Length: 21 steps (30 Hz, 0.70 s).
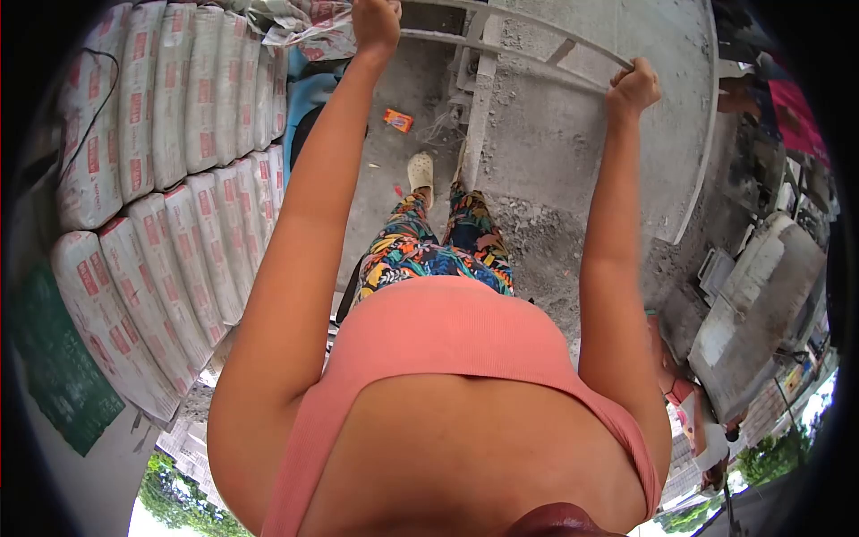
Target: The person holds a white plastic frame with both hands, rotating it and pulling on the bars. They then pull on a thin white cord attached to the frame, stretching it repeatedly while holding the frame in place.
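My left hand [376,25] is closed around the left end of a pale, ladder-like frame [562,52] at the top of the view. The frame has two long, roughly parallel rails joined by a short crosspiece. At its right end, my right hand [633,87] is wrapped tightly on the frame. Both arms stretch out ahead of me. Below the frame lies a broad grey, dusty slab [564,148], with crumbs of grey material along its left edge. The frame's far left part runs out of view.
Stacked cement bags [206,85] rise on the left, beside a green board [63,358]. A red-orange wrapper [398,120] lies on the floor ahead of my pale clog [420,170]. Rubble [537,224] borders the slab. Worn panels [761,295] and another person [711,443] are on the right.
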Motion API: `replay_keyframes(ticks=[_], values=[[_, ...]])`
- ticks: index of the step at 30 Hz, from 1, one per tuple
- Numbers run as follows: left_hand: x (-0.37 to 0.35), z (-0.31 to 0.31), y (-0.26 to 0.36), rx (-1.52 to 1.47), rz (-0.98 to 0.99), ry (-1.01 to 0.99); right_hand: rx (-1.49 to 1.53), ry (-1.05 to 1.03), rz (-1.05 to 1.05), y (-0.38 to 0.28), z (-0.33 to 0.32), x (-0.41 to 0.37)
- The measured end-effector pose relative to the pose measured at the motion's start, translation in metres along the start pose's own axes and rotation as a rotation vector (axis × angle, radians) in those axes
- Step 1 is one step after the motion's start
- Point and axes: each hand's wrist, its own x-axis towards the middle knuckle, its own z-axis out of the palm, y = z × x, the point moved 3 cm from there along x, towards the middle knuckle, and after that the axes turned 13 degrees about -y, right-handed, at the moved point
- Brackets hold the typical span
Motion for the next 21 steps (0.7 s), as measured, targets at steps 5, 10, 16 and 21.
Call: replay_keyframes(ticks=[5,10,16,21], values=[[0.048,0.013,0.003,-0.036,-0.034,-0.148,-0.025,0.07,-0.03,-0.005,0.018,0.023],[-0.057,-0.008,0.034,0.106,-0.062,-0.369,-0.008,0.005,-0.039,-0.007,-0.024,-0.05],[-0.05,-0.011,0.005,-0.039,-0.062,-0.126,-0.034,0.119,-0.076,0.0,-0.025,-0.053],[0.013,0.005,-0.013,0.237,0.092,-0.106,-0.043,0.143,-0.101,-0.013,-0.01,-0.034]])
